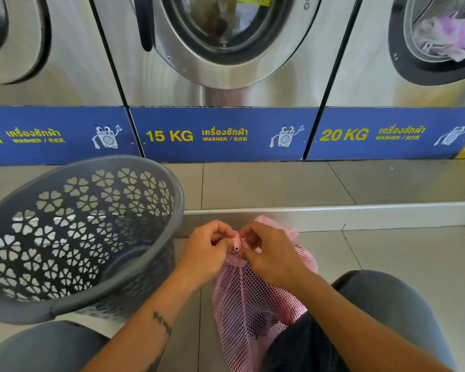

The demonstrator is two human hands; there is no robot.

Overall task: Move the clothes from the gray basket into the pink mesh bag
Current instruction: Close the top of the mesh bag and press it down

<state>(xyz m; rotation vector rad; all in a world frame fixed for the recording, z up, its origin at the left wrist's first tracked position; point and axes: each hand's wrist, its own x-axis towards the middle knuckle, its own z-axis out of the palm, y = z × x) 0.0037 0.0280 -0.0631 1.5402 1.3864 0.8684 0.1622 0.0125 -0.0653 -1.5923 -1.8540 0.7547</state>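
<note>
Pink mesh bag (253,299), top pinched between hands (238,251)

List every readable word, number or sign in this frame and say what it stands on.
"15 KG" and "WASHER": middle blue panel.
"20 KG" and "WASHER": right blue panel.
"G" (number cut off) and "WASHER": left blue panel.
Thai and Chinese lines beside each: present, too blurred to quote.
Yellow door sticker: unreadable.

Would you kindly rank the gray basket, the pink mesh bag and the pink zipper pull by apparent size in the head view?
1. gray basket
2. pink mesh bag, partly hidden by arms
3. pink zipper pull, far smallest
</note>
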